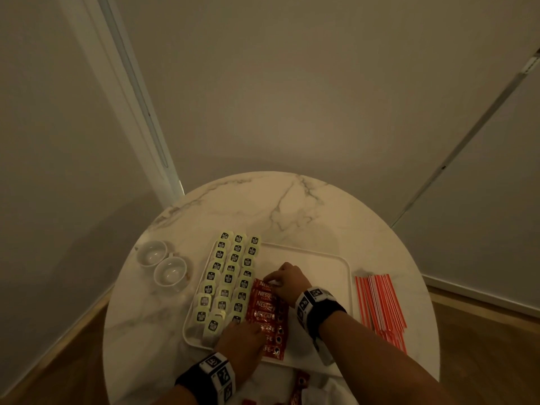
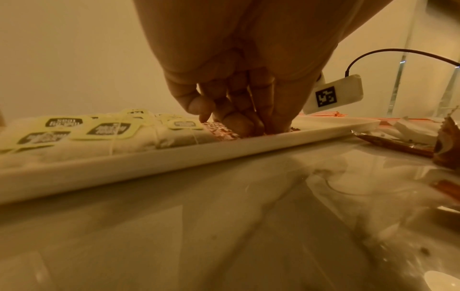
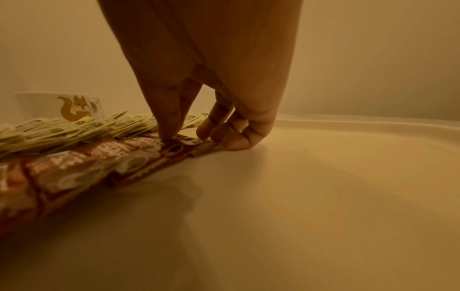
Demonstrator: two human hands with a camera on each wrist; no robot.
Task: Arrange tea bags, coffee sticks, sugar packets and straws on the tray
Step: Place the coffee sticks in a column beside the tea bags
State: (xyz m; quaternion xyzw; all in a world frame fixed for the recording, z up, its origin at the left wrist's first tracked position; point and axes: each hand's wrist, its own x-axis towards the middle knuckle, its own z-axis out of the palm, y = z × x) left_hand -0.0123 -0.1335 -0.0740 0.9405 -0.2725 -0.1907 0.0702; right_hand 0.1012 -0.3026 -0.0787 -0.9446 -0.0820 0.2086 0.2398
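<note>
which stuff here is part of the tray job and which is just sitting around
Part of the job:
- tray
- tea bags, in rows on the tray
- coffee sticks, both hands on them
- straws, on the table right of the tray

Just lying about:
- two white cups, left of the tray
- marble table

A round marble table [image 1: 292, 206] stands in a dim corner, plain walls [image 1: 292, 83], wooden floor [image 1: 482, 331].
</note>
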